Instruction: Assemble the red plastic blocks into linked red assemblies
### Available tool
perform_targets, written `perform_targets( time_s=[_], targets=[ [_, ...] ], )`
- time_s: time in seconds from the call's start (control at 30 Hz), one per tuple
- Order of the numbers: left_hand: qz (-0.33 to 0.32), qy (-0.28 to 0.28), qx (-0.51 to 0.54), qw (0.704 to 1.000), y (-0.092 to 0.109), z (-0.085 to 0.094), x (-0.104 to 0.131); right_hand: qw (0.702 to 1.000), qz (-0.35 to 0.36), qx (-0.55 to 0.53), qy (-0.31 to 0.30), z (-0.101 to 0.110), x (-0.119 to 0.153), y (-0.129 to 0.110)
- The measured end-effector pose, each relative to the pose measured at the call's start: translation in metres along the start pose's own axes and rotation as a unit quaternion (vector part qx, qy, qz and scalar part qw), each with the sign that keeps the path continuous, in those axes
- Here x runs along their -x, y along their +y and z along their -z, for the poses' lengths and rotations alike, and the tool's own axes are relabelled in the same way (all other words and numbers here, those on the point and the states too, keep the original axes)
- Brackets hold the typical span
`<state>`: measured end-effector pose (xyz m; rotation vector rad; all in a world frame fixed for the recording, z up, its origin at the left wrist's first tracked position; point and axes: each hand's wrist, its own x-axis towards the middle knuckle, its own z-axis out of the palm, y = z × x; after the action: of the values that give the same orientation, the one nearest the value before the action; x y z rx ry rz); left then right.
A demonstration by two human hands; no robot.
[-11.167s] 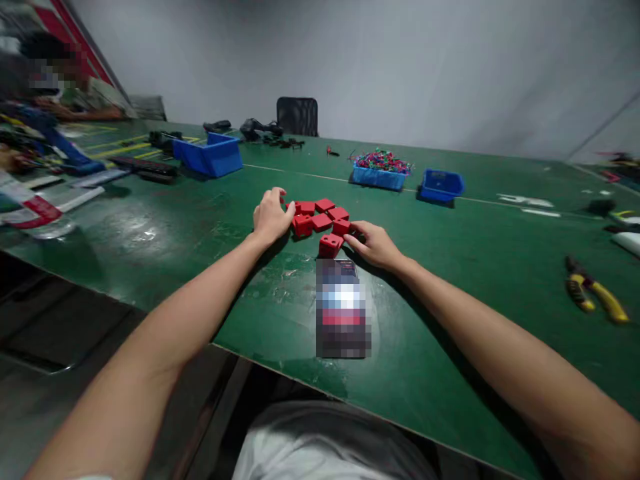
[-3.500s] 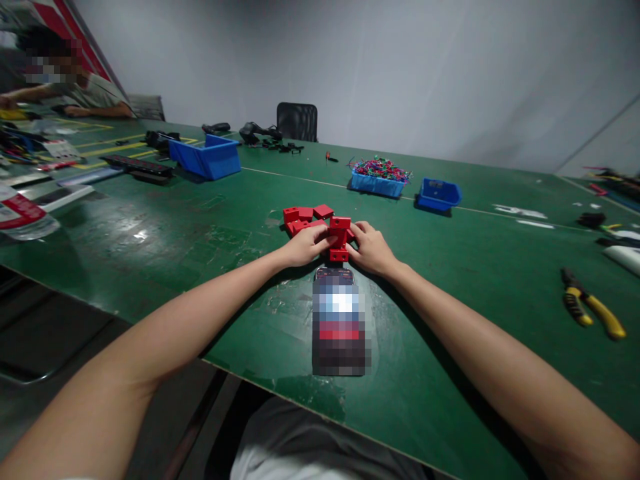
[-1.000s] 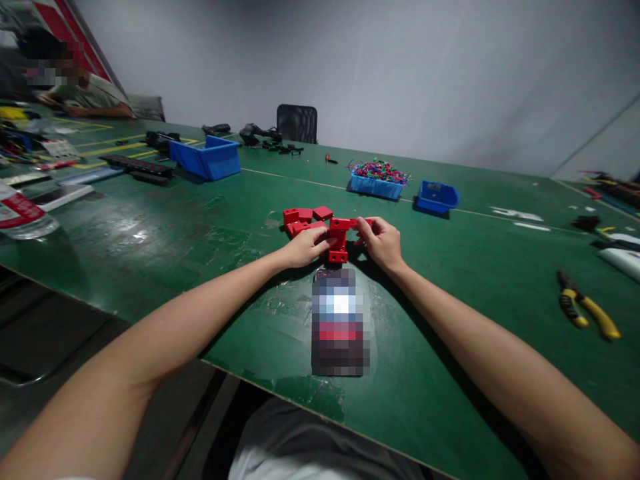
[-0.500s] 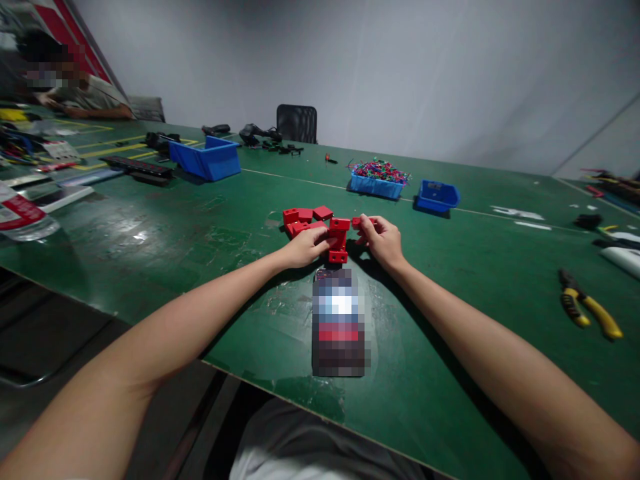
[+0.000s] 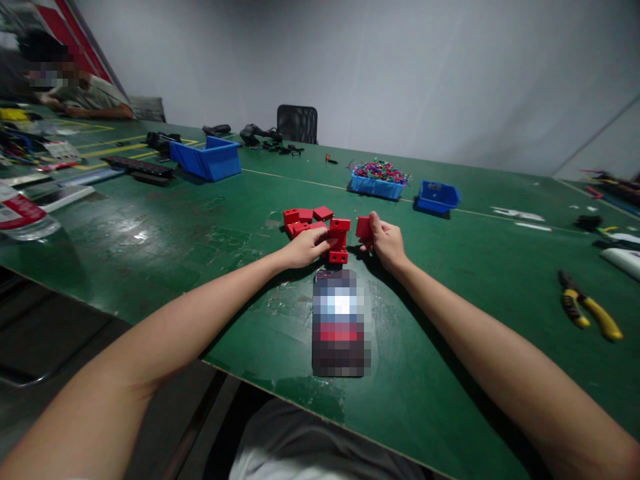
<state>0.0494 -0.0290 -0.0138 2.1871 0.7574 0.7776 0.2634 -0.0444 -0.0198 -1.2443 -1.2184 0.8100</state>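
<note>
My left hand [image 5: 309, 247] is closed on a red block assembly [image 5: 339, 233] that stands on the green table, with round holes showing in its near face. Just right of it, my right hand [image 5: 383, 238] pinches a separate flat red block [image 5: 365, 229] between thumb and fingers, apart from the assembly. Several loose red blocks [image 5: 323, 213] lie close together behind my left hand. A phone [image 5: 339, 363] with a blurred screen rests on the table below both hands.
Beyond the hands are a blue bin of coloured wires [image 5: 376, 187], a small blue bin [image 5: 438, 197] and a larger blue bin [image 5: 213, 161]. Yellow-handled pliers [image 5: 587, 305] lie at right. A clear bottle [image 5: 25, 215] is at left. A person [image 5: 93, 97] sits at the far left.
The red block in my right hand has turned so that its flat face shows, and that hand has shifted slightly right. My left hand and the assembly have stayed in place.
</note>
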Motion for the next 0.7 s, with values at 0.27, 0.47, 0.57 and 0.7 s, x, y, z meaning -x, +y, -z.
perform_targets(
  time_s=[0.27,0.47,0.57,0.7],
  targets=[
    [0.000,0.006,-0.026,1.000,-0.0018,0.0008,0.0003,0.997,-0.005,-0.061,-0.042,0.0014,-0.0023,0.0003],
    [-0.002,0.002,-0.027,1.000,-0.0028,0.0011,0.0001,0.996,-0.009,-0.061,-0.071,0.0029,-0.0025,0.0000],
    [-0.004,0.004,-0.031,1.000,-0.0032,0.0009,0.0002,0.996,-0.007,-0.058,-0.074,0.0027,-0.0017,-0.0011],
    [-0.002,0.004,-0.034,0.999,-0.0035,0.0007,-0.0001,0.996,0.003,-0.047,-0.077,0.0030,-0.0003,-0.0025]
  ],
)
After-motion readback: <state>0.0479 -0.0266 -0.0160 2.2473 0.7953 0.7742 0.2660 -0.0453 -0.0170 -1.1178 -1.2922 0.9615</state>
